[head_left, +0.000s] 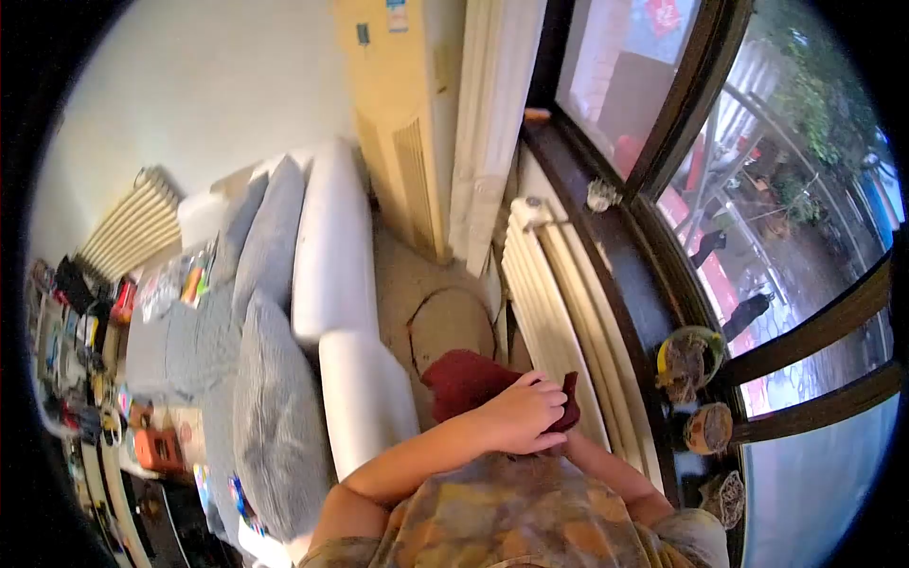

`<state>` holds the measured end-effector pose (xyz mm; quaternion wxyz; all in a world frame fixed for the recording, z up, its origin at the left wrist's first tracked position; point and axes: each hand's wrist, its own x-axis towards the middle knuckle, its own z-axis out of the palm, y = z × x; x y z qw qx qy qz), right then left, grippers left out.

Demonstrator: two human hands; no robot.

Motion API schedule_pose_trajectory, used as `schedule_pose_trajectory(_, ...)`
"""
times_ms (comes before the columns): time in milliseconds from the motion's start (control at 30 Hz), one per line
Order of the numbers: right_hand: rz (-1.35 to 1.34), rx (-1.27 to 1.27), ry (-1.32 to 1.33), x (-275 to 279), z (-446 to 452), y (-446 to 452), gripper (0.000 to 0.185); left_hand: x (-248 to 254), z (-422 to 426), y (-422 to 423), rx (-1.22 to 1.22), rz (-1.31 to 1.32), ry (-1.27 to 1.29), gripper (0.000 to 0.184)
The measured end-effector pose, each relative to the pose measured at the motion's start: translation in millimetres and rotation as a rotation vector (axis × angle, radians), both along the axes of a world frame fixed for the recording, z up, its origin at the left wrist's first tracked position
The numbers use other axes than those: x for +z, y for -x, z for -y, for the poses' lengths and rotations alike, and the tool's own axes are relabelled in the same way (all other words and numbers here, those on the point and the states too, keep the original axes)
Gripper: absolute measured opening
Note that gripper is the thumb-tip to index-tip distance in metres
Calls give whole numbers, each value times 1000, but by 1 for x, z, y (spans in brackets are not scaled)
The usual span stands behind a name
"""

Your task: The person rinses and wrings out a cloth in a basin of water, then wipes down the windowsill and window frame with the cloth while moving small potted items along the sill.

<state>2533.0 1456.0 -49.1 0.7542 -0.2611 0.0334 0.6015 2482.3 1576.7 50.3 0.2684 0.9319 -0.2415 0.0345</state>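
Observation:
A dark red cloth (464, 381) hangs in front of my body, between the white sofa and the radiator. My left hand (528, 414) lies across its right part, fingers bent and closed over the fabric. From the right my right hand (574, 443) reaches to the same cloth; most of it is hidden behind my left hand and the fabric, so its fingers do not show. A small corner of the cloth sticks up just right of my left fingers.
A cream radiator (554, 331) runs along the right below a dark windowsill (630, 284). Several pots, including a yellow-rimmed pot (666, 364), stand on the sill. The white sofa (331, 246) with grey cushions (279, 426) is left. A thin dark cable (417, 312) loops on the floor.

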Motion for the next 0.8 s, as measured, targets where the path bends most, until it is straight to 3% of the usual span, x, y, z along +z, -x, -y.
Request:
schedule_pose_trajectory(33,-2,-47,-11,4,-9,-10,39,-6,-15,-10,21,121,177,30)
schedule_pose_trajectory(100,-13,-136,-28,10,-26,-28,39,-1,-44,-29,-34,133,218,34)
schedule_pose_trajectory(167,-33,-217,-56,15,-43,-50,39,8,-65,-47,9,7,832,31)
schedule_pose_trajectory(200,-36,-256,-74,18,-51,-63,39,8,-71,-55,-61,-236,1294,32)
schedule_pose_trajectory(300,-64,-353,-134,17,-74,-102,39,-21,-88,-101,-216,-662,1983,45)
schedule_pose_trajectory(333,-82,-375,-152,16,-79,-114,39,-28,-92,-113,-39,-727,1939,48)
schedule_pose_trajectory(433,-127,-431,-176,11,-84,-140,40,-38,-118,-153,-134,-906,1852,46)
schedule_pose_trajectory(500,-154,-452,-195,11,-91,-159,40,-34,-135,-178,-175,-888,1756,45)
schedule_pose_trajectory(600,-199,-486,-223,13,-99,-191,40,-13,-172,-208,-136,-941,1406,42)
schedule_pose_trajectory(733,-88,-464,-199,24,-113,-225,38,10,-216,-249,-20,-709,1126,35)
schedule_pose_trajectory(800,96,-399,-132,35,-115,-233,36,17,-234,-270,105,-553,1209,32)
